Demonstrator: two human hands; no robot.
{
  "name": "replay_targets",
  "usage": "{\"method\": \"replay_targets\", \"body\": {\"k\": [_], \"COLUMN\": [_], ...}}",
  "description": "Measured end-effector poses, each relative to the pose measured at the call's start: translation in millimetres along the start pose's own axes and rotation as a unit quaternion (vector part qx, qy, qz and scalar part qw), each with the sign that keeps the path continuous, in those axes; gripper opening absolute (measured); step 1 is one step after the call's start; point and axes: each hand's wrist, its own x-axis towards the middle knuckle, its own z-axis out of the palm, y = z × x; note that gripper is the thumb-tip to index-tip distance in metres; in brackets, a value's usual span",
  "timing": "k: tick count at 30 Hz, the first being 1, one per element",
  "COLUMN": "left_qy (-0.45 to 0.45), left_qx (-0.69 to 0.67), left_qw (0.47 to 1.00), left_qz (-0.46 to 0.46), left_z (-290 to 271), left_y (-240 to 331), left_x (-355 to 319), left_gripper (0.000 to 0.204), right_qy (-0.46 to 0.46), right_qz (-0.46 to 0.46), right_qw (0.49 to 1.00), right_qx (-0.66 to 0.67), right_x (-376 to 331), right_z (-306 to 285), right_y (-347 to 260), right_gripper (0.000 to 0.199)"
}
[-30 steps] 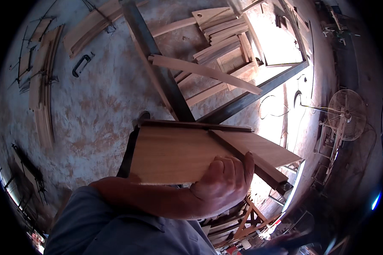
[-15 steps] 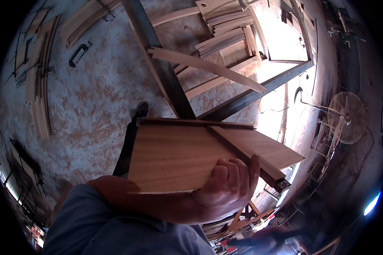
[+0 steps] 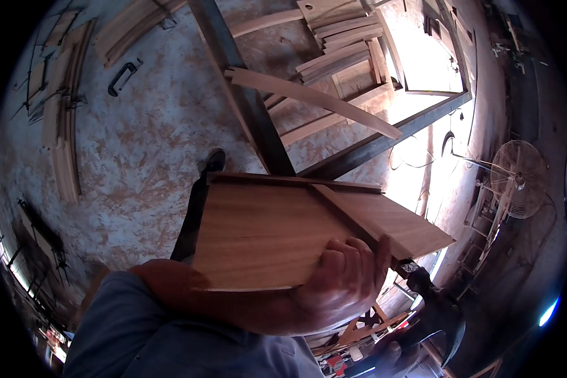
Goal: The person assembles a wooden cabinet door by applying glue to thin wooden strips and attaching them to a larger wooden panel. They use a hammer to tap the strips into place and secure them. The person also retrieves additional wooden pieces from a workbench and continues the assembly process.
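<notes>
My left hand (image 3: 346, 274) is closed at the near edge of a flat wooden panel (image 3: 252, 236), fingers curled over it and the thumb against a wooden rail (image 3: 353, 217). The rail crosses the panel at a slant. Another dark-edged rail (image 3: 290, 181) runs along the panel's far edge, where the slanted rail meets it. At the slanted rail's near end is the dark head of a hammer (image 3: 444, 324), with a curved claw. My right hand (image 3: 392, 358), dim and partly hidden at the lower edge, is around its handle.
A dark metal frame (image 3: 252, 120) stands beyond the panel, with a loose wooden strip (image 3: 315, 101) across it. Stacked boards (image 3: 340, 47) lie behind. A C-clamp (image 3: 125, 77) and long boards (image 3: 63, 126) are on the floor at left. A standing fan (image 3: 518, 176) is at right.
The hammer, a dark blur at lower right before, has come up to the near end of the slanted rail. My left hand keeps its hold; the view has shifted slightly.
</notes>
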Motion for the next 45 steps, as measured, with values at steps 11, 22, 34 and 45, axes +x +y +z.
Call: {"method": "replay_targets", "body": {"k": [11,22,34,45], "left_qy": [-0.001,0.002,-0.009,-0.004], "left_qx": [0.018,-0.002,-0.014,-0.014], "left_qw": [1.000,1.000,1.000,1.000], "left_qz": [0.009,0.015,0.009,0.007], "left_z": [2.1,1.1,-0.8,2.1], "left_y": [-1.0,-0.3,-0.4,2.6], "left_x": [-1.8,-3.1,-3.0,-2.5], "left_gripper": [0.047,0.050,0.049,0.044], "right_qy": [0.024,0.027,0.029,0.032], "right_qz": [-0.044,-0.033,-0.030,-0.044], "right_qw": [0.999,0.999,0.999,0.998], "right_qx": [0.004,0.001,0.006,0.023], "right_x": [-2.8,-7.6,-5.1,-3.9], "right_z": [-16.8,-11.3,-2.3,5.9], "right_y": [-1.6,0.5,5.3,11.2], "right_gripper": [0.036,0.038,0.041,0.043]}}
